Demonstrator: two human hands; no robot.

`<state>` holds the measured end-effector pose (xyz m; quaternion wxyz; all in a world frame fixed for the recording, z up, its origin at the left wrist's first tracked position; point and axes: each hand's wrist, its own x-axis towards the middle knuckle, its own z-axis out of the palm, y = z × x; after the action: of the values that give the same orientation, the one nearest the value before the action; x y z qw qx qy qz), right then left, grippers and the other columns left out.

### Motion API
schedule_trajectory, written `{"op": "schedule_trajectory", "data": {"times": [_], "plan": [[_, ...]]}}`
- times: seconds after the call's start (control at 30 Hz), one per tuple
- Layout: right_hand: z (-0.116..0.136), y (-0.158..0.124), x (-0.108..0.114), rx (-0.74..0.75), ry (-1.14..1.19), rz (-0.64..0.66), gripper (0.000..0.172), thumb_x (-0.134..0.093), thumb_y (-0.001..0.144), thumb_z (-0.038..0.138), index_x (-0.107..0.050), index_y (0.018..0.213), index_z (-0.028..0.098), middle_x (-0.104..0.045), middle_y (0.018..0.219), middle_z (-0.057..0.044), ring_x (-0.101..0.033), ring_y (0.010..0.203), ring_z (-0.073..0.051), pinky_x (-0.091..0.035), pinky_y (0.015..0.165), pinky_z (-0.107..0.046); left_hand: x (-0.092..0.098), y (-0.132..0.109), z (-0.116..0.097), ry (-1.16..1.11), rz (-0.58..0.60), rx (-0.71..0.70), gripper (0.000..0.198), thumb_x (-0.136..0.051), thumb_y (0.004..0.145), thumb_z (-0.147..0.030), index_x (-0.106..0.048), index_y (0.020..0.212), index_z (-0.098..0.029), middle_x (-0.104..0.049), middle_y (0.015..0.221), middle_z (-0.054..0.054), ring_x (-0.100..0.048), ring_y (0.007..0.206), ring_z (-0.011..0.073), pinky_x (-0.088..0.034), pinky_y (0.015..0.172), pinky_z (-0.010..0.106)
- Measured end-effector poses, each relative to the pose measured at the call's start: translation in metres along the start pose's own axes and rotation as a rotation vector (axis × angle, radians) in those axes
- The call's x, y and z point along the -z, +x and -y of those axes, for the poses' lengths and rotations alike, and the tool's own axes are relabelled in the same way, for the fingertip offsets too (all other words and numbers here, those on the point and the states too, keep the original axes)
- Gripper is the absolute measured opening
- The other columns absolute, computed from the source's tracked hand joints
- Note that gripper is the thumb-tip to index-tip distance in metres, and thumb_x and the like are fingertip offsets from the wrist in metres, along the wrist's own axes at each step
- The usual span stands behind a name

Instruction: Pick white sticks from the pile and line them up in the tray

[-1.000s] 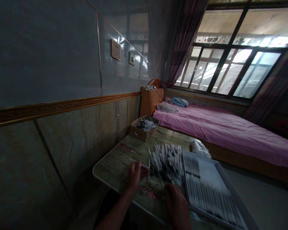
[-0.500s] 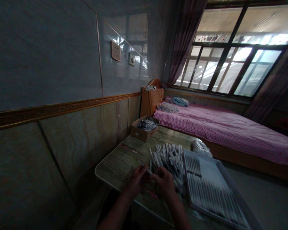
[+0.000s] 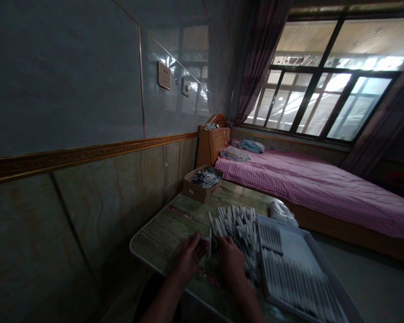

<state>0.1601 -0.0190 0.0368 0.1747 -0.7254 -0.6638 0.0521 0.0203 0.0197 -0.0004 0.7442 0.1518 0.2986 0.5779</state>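
Note:
Slim white pens lie in a loose heap on the table, their ends pointing mostly away from me. At the heap's left side, my left hand pinches a pale pen between thumb and fingers; only a short length shows. One pen lies apart between my hands. My right hand is at the heap's near edge, fingers curled down against the pens. Its fingertips are hidden, so what they grip is unclear. Right of the heap, a grey tray holds pens in neat rows.
A cardboard box full of dark and white pen-like pieces stands at the table's far left corner by the wall. A clear plastic bag lies behind the tray. Beyond is a bed with a pink checked cover.
My hands have moved apart. The right one has left the left hand's pen and gone forward to the heap, while the left has turned slightly. The camera view has tilted slightly up.

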Motion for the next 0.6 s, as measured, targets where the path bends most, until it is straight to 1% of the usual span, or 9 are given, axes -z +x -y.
{"op": "schedule_trajectory", "data": {"times": [0.13,0.2,0.27,0.33,0.4,0.5,0.53,0.6], "plan": [[0.0,0.01,-0.003,0.023,-0.069,0.057,0.033,-0.043,0.09,0.008,-0.072,0.1,0.021,-0.07,0.098,-0.009,-0.069,0.086,-0.018,-0.04,0.063,-0.022,0.0,0.0,0.001,0.0,-0.031,-0.005,0.011,-0.077,0.077,-0.014,-0.067,0.078,-0.015,-0.077,0.071,0.003,-0.074,0.064,0.0163,-0.061,0.059,0.024],[-0.004,0.01,-0.005,0.033,-0.047,0.029,0.031,-0.043,0.089,0.008,-0.071,0.097,0.019,-0.071,0.096,-0.009,-0.068,0.086,-0.018,-0.041,0.065,-0.023,0.001,0.0,0.0,0.007,-0.022,-0.008,0.011,-0.078,0.077,-0.015,-0.067,0.078,-0.015,-0.077,0.072,0.004,-0.075,0.065,0.0166,-0.061,0.06,0.024],[-0.011,0.008,-0.008,0.021,0.026,-0.032,0.029,-0.043,0.089,0.009,-0.07,0.093,0.019,-0.071,0.093,-0.008,-0.068,0.084,-0.018,-0.041,0.065,-0.023,0.001,0.0,0.0,0.014,-0.012,-0.007,0.011,-0.079,0.076,-0.016,-0.068,0.078,-0.015,-0.078,0.073,0.005,-0.075,0.065,0.0169,-0.061,0.06,0.024],[-0.018,0.004,-0.011,0.003,0.188,-0.109,0.027,-0.042,0.092,0.016,-0.069,0.089,0.02,-0.071,0.088,-0.008,-0.067,0.08,-0.019,-0.043,0.065,-0.024,0.001,0.0,0.001,0.02,-0.017,-0.012,0.011,-0.079,0.076,-0.016,-0.067,0.078,-0.015,-0.078,0.071,0.005,-0.074,0.063,0.0173,-0.06,0.059,0.024],[-0.022,-0.001,-0.014,-0.015,0.444,-0.183,0.026,-0.043,0.093,0.027,-0.068,0.087,0.02,-0.071,0.083,-0.006,-0.067,0.076,-0.019,-0.045,0.066,-0.025,0.0,-0.001,0.003,0.034,-0.019,-0.021,0.011,-0.078,0.077,-0.017,-0.067,0.077,-0.014,-0.078,0.071,0.006,-0.074,0.063,0.0183,-0.06,0.058,0.025],[-0.023,-0.008,-0.022,-0.065,0.834,-0.273,0.027,-0.051,0.086,0.042,-0.068,0.088,0.02,-0.073,0.083,-0.005,-0.068,0.077,-0.02,-0.05,0.069,-0.027,-0.005,-0.003,0.01,0.027,-0.038,-0.027,0.011,-0.078,0.077,-0.017,-0.068,0.078,-0.013,-0.078,0.073,0.007,-0.075,0.066,0.0202,-0.061,0.061,0.027],[-0.022,-0.01,-0.026,-0.082,0.923,-0.294,0.028,-0.054,0.084,0.044,-0.069,0.089,0.02,-0.074,0.084,-0.005,-0.069,0.079,-0.021,-0.052,0.071,-0.028,-0.007,-0.005,0.013,0.013,-0.044,-0.024,0.011,-0.078,0.077,-0.017,-0.068,0.079,-0.013,-0.078,0.075,0.008,-0.076,0.068,0.0209,-0.061,0.063,0.028],[-0.021,-0.012,-0.034,-0.089,1.031,-0.321,0.029,-0.057,0.082,0.043,-0.07,0.093,0.019,-0.075,0.09,-0.006,-0.07,0.085,-0.022,-0.054,0.075,-0.029,-0.011,-0.008,0.02,-0.022,-0.05,-0.022,0.013,-0.079,0.075,-0.018,-0.068,0.079,-0.014,-0.079,0.077,0.008,-0.076,0.072,0.022,-0.062,0.068,0.03]]}}
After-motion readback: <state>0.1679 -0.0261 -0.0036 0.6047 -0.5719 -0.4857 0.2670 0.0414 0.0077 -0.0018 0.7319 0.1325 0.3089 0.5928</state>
